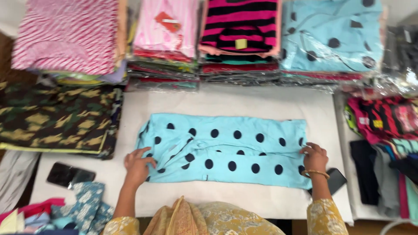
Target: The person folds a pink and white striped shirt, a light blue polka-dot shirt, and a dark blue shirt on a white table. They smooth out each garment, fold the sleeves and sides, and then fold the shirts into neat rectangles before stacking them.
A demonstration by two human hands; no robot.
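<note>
A light blue garment with dark polka dots (226, 148) lies folded lengthwise on a white board (244, 102). My left hand (138, 165) rests on its left end, fingers spread on the cloth. At the garment's right end my right hand (313, 157), with a gold bangle on the wrist, pinches the edge of the fabric.
Stacks of bagged folded clothes line the back: pink striped (69, 35), pink (167, 26), black-and-magenta striped (239, 26), blue dotted (333, 35). A camouflage pile (56, 117) lies at left, more clothes (383, 130) at right. One phone (69, 175) lies at left, another (336, 179) under my right wrist.
</note>
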